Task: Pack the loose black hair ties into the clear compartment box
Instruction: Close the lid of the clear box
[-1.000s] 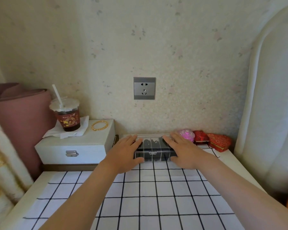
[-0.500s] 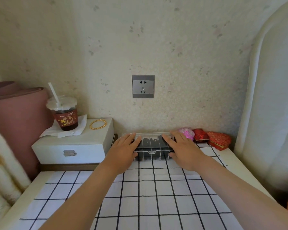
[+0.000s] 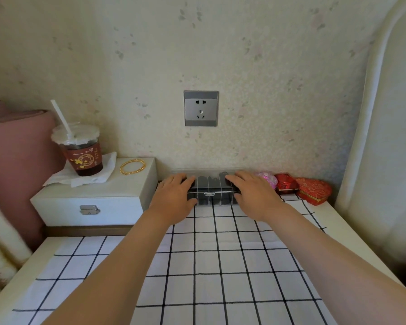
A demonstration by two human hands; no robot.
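Wall (image 3: 267, 90) fills the back, pale and speckled, with a grey socket (image 3: 201, 108) in the middle of it. We see a white tabletop (image 3: 352, 233) below, covered by a white cloth with a black grid (image 3: 209, 266). Padded white headboard (image 3: 389, 137) sits at right, pink cushion (image 3: 14, 160) at left. A white latch box (image 3: 96, 198) stands on the left part of the table; on it a napkin, a lidded drink cup with straw (image 3: 81, 148) and a gold bangle (image 3: 132, 167). Both forearms reach forward over the cloth. Our left hand (image 3: 174, 198) lies on the left end of the clear compartment box (image 3: 211, 191), fingers spread flat over the lid, thumb at the front edge; our right hand (image 3: 253, 195) does the same on the right end. Neither pinches anything, palms down on the box. The box sits against the wall at the far edge of the cloth, lid down, small clasp at front centre. Black hair ties (image 3: 209, 181) show as dark shapes through the lid inside the middle compartments; exact count we cannot tell. Right of the box: a pink glittery item (image 3: 267, 178), a red box (image 3: 286, 182), a red heart-shaped box (image 3: 314, 191).
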